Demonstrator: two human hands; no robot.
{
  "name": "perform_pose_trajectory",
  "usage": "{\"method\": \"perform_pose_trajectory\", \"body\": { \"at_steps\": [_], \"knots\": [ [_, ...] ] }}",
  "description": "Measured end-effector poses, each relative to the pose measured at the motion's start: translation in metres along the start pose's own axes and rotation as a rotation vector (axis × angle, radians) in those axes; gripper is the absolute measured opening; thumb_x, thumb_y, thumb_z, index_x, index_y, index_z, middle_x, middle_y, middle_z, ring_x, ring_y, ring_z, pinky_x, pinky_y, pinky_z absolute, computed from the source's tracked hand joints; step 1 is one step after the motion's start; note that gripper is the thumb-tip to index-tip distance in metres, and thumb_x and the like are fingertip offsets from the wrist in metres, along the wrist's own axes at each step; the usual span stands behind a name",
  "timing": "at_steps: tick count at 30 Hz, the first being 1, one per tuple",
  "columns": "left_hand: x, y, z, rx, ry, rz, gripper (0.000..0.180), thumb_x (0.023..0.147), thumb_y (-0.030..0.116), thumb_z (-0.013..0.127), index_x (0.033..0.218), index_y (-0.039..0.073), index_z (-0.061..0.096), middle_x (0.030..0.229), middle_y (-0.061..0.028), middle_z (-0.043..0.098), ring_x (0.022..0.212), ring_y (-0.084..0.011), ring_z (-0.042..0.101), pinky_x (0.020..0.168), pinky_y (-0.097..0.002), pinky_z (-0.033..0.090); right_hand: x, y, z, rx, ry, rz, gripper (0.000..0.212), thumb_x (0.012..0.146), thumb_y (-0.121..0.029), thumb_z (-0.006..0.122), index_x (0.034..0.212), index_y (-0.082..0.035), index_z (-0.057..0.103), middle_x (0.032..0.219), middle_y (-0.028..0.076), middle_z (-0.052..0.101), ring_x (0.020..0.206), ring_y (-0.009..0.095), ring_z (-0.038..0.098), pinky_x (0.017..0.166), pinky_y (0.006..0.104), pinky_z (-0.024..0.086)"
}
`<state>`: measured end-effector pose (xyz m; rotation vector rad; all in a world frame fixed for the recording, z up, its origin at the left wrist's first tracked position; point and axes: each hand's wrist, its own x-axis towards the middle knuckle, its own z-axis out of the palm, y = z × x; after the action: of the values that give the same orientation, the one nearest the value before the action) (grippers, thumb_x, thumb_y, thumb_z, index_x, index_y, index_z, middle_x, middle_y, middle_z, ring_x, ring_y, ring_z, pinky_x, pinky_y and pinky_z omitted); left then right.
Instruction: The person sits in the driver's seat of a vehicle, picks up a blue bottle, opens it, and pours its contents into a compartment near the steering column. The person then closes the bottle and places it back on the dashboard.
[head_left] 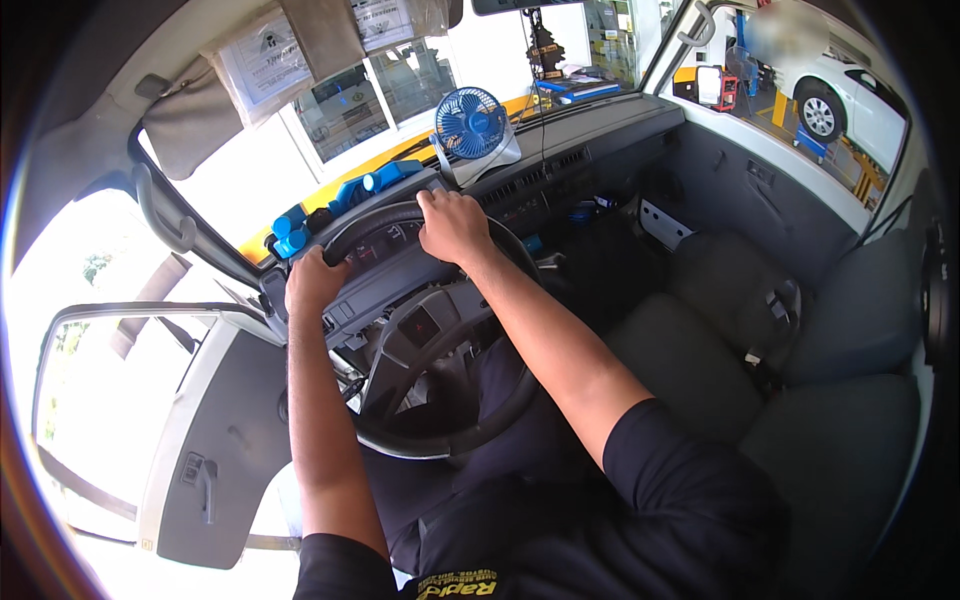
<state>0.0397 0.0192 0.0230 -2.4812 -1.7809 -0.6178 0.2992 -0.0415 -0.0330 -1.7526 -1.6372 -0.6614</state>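
Both arms reach forward to a black steering wheel (490,432) with a grey centre pad. My left hand (315,280) is closed round the upper left of its rim. Higher up, my right hand (453,226) grips the top of the rim, slightly right of the middle. Behind the wheel, between the hands, part of the instrument cluster (378,247) shows. Fingertips on the far side of the rim are hidden.
A blue fan (470,122) and blue holders (291,232) stand on the dashboard. The driver's door (225,450) hangs open at the left. Grey seats (690,345) fill the right side. Outside the passenger window, a white car (845,105) is beside yellow posts.
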Motion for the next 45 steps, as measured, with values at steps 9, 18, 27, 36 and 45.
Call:
{"method": "perform_pose_trajectory", "body": {
  "at_steps": [9,18,27,36,45],
  "knots": [
    [0.002,-0.001,0.003,0.008,0.001,0.002,0.053,0.088,0.046,0.078,0.122,0.006,0.072,0.122,-0.023,0.075,0.12,-0.0396,0.07,0.101,-0.0503,0.055,-0.001,0.0,0.004,0.009,0.042,-0.003,0.036,0.083,-0.017,0.073,0.115,-0.003,0.065,0.103,0.015,0.072,0.096,0.032,0.074,0.083,0.0441,0.059],
    [0.011,-0.003,0.012,-0.037,0.022,0.048,0.047,0.089,0.043,0.078,0.108,0.0,0.072,0.103,-0.0248,0.077,0.104,-0.0433,0.073,0.089,-0.0517,0.055,-0.005,0.003,0.004,0.021,0.096,-0.004,0.035,0.083,-0.015,0.072,0.115,-0.002,0.065,0.1,0.014,0.07,0.094,0.031,0.07,0.081,0.0439,0.054],
    [0.015,-0.007,0.019,-0.038,0.048,0.092,0.047,0.092,0.041,0.076,0.105,-0.004,0.067,0.097,-0.0273,0.074,0.096,-0.0469,0.072,0.084,-0.0534,0.052,-0.002,0.006,0.003,0.018,-0.027,0.012,0.042,0.084,-0.021,0.074,0.121,-0.002,0.067,0.104,0.012,0.069,0.097,0.026,0.067,0.083,0.0387,0.049],
    [0.014,-0.008,0.017,-0.121,0.012,0.049,0.047,0.093,0.039,0.077,0.108,-0.004,0.065,0.092,-0.0268,0.074,0.091,-0.0454,0.073,0.081,-0.0508,0.053,-0.001,0.009,-0.007,0.121,0.006,-0.012,0.046,0.08,-0.009,0.071,0.124,0.003,0.063,0.1,0.014,0.066,0.091,0.029,0.067,0.081,0.0416,0.052],
    [0.007,-0.008,0.012,-0.168,0.021,0.039,0.041,0.095,0.036,0.076,0.098,-0.002,0.063,0.08,-0.0215,0.071,0.08,-0.0409,0.072,0.075,-0.0484,0.053,-0.001,0.006,-0.005,0.081,0.005,-0.053,0.049,0.082,-0.012,0.074,0.127,0.001,0.06,0.106,0.014,0.066,0.097,0.029,0.067,0.083,0.0425,0.052]
  ]
}}
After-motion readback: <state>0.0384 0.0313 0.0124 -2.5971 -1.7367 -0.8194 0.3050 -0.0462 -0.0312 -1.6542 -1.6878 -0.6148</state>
